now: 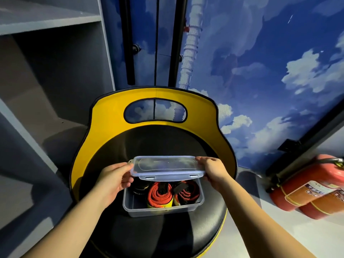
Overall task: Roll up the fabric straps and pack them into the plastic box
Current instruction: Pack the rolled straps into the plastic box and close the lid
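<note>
A clear plastic box [162, 208] stands on the black seat of a chair. Inside it lie rolled fabric straps: a black roll [139, 187] at the left, a red and yellow roll [160, 197] in the middle, and a red and black roll [188, 194] at the right. A clear lid [167, 165] is held tilted above the box's far half. My left hand [113, 180] grips the lid's left end. Its right end is gripped by my right hand [212, 169]. The far part of the box is hidden under the lid.
The chair [111, 116] has a yellow back with an oval handle hole. A grey shelf unit [46, 71] stands at the left. Two red fire extinguishers [312, 190] lie on the floor at the right. A blue sky mural covers the wall behind.
</note>
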`<state>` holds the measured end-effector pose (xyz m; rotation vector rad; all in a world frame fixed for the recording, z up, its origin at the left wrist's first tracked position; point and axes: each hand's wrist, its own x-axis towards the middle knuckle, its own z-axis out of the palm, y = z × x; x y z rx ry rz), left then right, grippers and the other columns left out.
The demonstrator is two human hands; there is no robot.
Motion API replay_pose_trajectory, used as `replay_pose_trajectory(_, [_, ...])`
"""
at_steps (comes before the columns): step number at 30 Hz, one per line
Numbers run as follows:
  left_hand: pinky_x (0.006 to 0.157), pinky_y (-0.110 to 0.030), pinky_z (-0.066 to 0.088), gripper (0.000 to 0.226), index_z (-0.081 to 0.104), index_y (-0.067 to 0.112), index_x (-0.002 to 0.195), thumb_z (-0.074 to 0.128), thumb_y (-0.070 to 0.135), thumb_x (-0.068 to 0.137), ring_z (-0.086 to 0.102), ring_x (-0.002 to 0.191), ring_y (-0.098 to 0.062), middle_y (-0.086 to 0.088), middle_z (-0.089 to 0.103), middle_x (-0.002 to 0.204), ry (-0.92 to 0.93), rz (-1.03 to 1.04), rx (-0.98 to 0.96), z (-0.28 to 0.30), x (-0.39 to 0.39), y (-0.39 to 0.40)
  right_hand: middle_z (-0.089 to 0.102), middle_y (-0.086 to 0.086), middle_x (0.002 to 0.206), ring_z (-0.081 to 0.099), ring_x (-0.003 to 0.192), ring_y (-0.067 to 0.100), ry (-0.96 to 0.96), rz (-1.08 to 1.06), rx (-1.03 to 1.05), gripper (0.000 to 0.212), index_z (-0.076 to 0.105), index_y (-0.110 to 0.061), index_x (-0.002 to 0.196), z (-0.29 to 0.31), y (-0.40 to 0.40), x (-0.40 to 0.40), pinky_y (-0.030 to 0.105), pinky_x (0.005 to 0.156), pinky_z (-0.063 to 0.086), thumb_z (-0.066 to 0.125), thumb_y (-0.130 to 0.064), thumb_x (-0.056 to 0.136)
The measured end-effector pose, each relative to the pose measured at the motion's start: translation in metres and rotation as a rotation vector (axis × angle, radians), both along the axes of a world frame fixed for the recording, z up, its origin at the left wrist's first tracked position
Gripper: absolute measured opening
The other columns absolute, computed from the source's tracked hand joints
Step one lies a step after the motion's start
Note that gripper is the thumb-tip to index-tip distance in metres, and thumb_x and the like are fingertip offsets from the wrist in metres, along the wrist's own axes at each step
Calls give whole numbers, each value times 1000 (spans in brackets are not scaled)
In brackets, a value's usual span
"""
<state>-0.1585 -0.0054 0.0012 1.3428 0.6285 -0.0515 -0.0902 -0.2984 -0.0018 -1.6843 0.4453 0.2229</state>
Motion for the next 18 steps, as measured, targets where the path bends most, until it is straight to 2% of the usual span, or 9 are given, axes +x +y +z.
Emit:
replay_pose_trajectory(4, [43,-21,48,15,69,11,108,68,8,93,59,51,-15,-6,69,61,-21,-56,20,1,-13,2,68,9,81,49,60,23,-36,48,-47,21,75,-12,103,2,-6,-12,29,52,36,56,-9,95])
replay_pose_trajectory(8, [48,-25,50,31,65,12,124,68,10,94,60,55,-18,-13,74,72,-20,-118,81,-1,-27,2,72,2,82,56,58,14,-87,96,-122,18,75,-20,108,2,-13,-30,29,51,45,62,-17,95])
replay_pose_trajectory(11, [54,-31,51,44,57,16,136,68,12,94,63,56,-20,-17,75,76,-9,-161,182,-1,-36,5,72,6,88,61,63,18,-131,150,-161,19,73,-25,112,-2,-17,-44,36,55,53,62,-22,97])
replay_pose_trajectory(16, [56,-35,53,50,51,22,140,69,13,94,64,59,-24,-16,75,75,7,-217,254,1,-49,8,67,14,72,55,52,18,-187,199,-290,22,71,-33,116,-10,-18,-55,34,50,54,63,-29,96])
replay_pose_trajectory(18, [54,-35,53,50,51,24,139,69,13,94,63,57,-23,-16,75,74,19,-225,274,1,-51,8,66,5,67,54,47,13,-209,228,-376,23,71,-36,117,-10,-18,-56,30,48,51,64,-30,96])
